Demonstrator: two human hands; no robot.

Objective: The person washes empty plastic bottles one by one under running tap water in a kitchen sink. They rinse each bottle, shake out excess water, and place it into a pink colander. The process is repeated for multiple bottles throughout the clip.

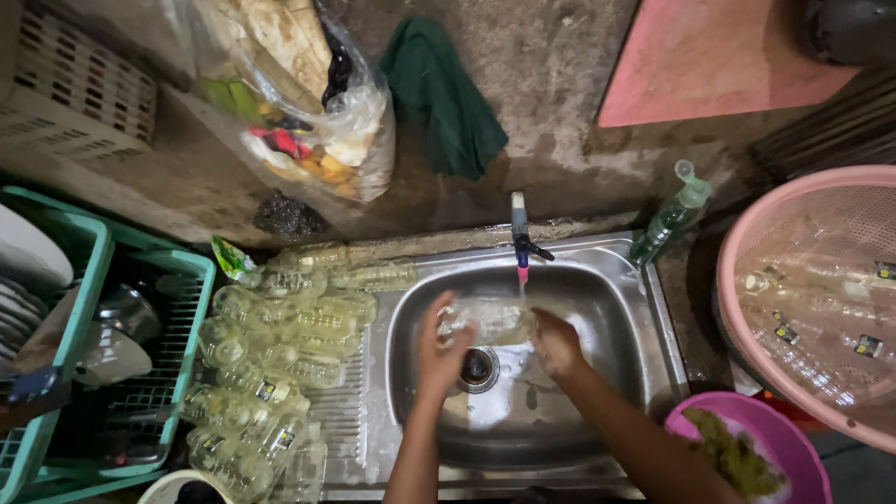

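Over a steel sink [616, 308], my left hand [441, 355] and my right hand [557, 343] grip the two ends of a clear plastic bottle [487, 320] lying sideways. The bottle sits right under a small tap [520, 241] with a dark handle. Below the bottle is the drain [479, 370]. A pile of several clear plastic bottles [275, 359] lies on the draining board left of the basin.
A green dish rack [89, 280] with plates and pots stands at the left. A pink basket [821, 299] holding bottles is at the right, a purple bowl [761, 439] below it. A green-capped bottle [674, 215], a plastic bag [299, 103] and a green cloth [443, 93] are behind the sink.
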